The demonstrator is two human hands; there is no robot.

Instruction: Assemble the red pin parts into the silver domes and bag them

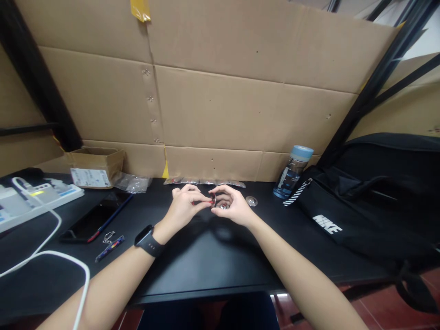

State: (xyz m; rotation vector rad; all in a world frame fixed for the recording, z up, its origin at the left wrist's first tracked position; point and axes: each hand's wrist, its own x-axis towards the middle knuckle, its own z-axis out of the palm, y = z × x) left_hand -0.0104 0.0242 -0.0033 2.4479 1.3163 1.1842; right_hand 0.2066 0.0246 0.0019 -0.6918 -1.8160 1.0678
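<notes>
A small round piece [213, 200], red and shiny, is between my two hands above the black table. My left hand [185, 201], with a dark watch on its wrist, pinches its left side between thumb and fingers. Curved around its right side are the thumb and fingers of my right hand [234, 206]. Another shiny round piece [224, 206] shows behind the right hand's fingers; whether it is held or lies on the table I cannot tell. A clear round piece [251, 200] lies on the table just right of my right hand.
Several small clear packets [206, 182] line the cardboard wall. A cardboard box [96, 167], plastic bags [133, 182], power strip [41, 201], white cable [58, 253], phone [98, 217] and keychain [109, 248] are at left. At right stand a bottle [293, 172] and black bag [364, 206].
</notes>
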